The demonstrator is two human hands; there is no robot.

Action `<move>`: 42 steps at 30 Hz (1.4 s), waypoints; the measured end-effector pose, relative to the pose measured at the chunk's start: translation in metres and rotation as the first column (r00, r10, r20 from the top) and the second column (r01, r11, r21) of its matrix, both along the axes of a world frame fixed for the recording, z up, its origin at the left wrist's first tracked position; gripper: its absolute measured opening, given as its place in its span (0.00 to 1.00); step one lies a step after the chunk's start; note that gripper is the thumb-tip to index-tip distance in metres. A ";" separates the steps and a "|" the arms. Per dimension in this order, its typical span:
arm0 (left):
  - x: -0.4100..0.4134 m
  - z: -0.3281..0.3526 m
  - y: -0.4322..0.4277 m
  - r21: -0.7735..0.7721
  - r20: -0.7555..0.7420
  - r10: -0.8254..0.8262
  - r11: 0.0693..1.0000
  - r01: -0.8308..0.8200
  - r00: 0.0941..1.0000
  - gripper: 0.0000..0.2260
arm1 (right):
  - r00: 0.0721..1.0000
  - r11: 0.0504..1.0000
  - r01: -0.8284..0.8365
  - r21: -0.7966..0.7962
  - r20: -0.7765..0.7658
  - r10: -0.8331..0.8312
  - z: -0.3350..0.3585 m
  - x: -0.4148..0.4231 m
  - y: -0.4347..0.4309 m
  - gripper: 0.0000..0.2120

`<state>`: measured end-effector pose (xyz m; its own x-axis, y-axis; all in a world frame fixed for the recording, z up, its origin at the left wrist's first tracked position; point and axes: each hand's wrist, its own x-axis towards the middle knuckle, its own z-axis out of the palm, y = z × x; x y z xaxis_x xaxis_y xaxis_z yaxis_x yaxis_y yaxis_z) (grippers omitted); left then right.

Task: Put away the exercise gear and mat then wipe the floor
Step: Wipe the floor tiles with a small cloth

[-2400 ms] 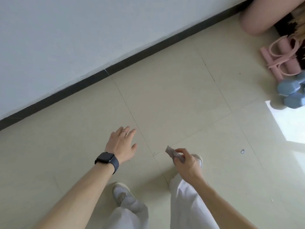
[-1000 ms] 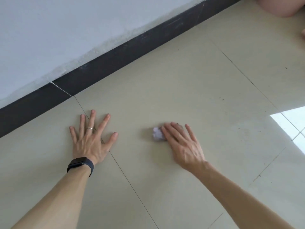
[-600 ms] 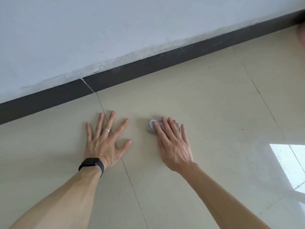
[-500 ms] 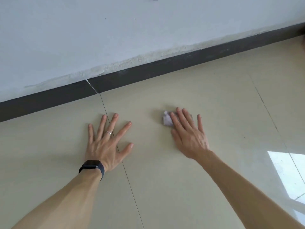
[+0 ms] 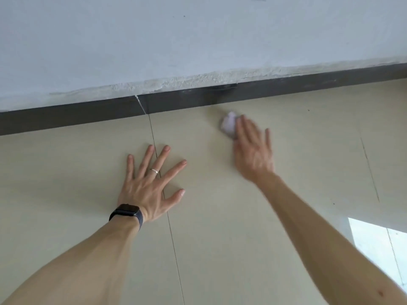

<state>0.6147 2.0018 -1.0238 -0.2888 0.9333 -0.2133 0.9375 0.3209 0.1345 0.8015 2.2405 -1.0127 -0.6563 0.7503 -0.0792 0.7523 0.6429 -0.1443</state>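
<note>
Where the floor [image 5: 220,227] meets the dark skirting [image 5: 198,100]: one small pale cloth [image 5: 228,126], just short of the skirting, under the right hand's [image 5: 253,155] straight fingertips, apparently pressed down (blurred). Left hand [image 5: 149,186]: spread flat on the floor, farther from the skirting.

Two hands [image 5: 149,188] [image 5: 253,157], one cloth [image 5: 228,125], one watch [image 5: 126,211], one ring [image 5: 154,171]

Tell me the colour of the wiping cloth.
Pale lilac; the cloth shows best in the head view.
</note>
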 end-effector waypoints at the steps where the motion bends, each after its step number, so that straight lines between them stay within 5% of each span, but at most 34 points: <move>1: 0.000 0.000 0.000 -0.002 -0.003 -0.005 1.000 0.005 1.000 0.33 | 0.986 0.986 0.166 0.022 0.017 -0.166 0.000 0.004 0.024 0.28; 3: 0.000 -0.001 0.000 0.008 -0.002 -0.003 1.000 0.003 1.000 0.33 | 0.803 0.799 0.595 -0.090 0.007 -0.596 0.010 0.004 0.069 0.29; 5: -0.001 -0.001 0.000 0.010 0.004 0.004 1.000 -0.004 1.000 0.33 | 0.682 0.665 0.721 -0.194 0.029 -0.731 0.017 -0.019 0.078 0.29; 7: -0.002 0.000 0.000 -0.009 0.003 0.004 1.000 -0.004 1.000 0.33 | 0.818 0.808 0.565 -0.166 -0.014 -0.575 0.013 -0.045 0.045 0.29; 9: 0.000 0.000 -0.002 -0.010 0.005 0.010 1.000 -0.009 1.000 0.33 | 0.966 0.962 0.245 -0.120 -0.049 -0.252 0.007 -0.054 -0.008 0.28; 12: 0.000 0.001 0.000 -0.016 0.005 0.010 1.000 -0.010 1.000 0.33 | 0.977 0.968 -0.211 -0.135 -0.009 0.212 0.008 -0.033 -0.059 0.28; 14: 0.000 0.002 0.001 -0.018 -0.001 0.010 1.000 -0.010 1.000 0.33 | 0.963 0.960 -0.263 -0.097 0.039 0.267 0.012 -0.007 -0.043 0.34; 16: 0.000 0.002 0.001 -0.019 0.000 0.018 1.000 -0.018 1.000 0.33 | 0.996 0.999 0.003 -0.041 0.086 0.000 0.013 0.022 -0.009 0.36; 18: 0.001 0.002 0.001 -0.027 0.002 0.020 0.999 -0.020 1.000 0.33 | 0.908 0.909 0.414 -0.052 0.095 -0.408 0.015 0.051 0.022 0.35; 20: 0.001 0.002 0.002 -0.045 -0.008 0.020 0.999 -0.020 1.000 0.33 | 0.843 0.842 0.537 -0.051 0.017 -0.537 0.015 0.061 0.010 0.33; 24: -0.002 0.003 0.001 -0.039 -0.003 0.037 0.999 -0.037 0.999 0.33 | 0.986 0.994 0.107 0.006 -0.128 -0.105 0.006 0.073 -0.122 0.30; 28: 0.002 0.003 -0.002 -0.029 0.021 0.038 0.999 -0.037 0.999 0.32 | 0.972 0.983 -0.184 0.019 -0.144 0.185 0.016 0.113 -0.206 0.26; 31: 0.005 0.003 0.000 -0.028 0.025 0.047 0.999 -0.046 0.999 0.32 | 0.986 0.985 0.147 0.086 -0.089 -0.139 0.016 0.146 -0.161 0.25; 34: 0.004 0.001 -0.001 -0.047 0.007 0.044 0.998 -0.044 0.999 0.31 | 0.760 0.762 0.647 0.019 -0.091 -0.643 0.019 0.156 -0.112 0.24; 36: 0.003 0.000 -0.002 -0.042 0.014 0.039 0.998 -0.039 0.999 0.31 | 0.683 0.686 0.727 0.014 -0.120 -0.721 0.016 0.136 -0.132 0.25; 42: 0.005 0.002 -0.004 -0.078 0.021 0.038 0.996 -0.037 0.999 0.31 | 0.966 0.986 0.157 -0.059 -0.196 -0.165 0.012 0.100 -0.313 0.30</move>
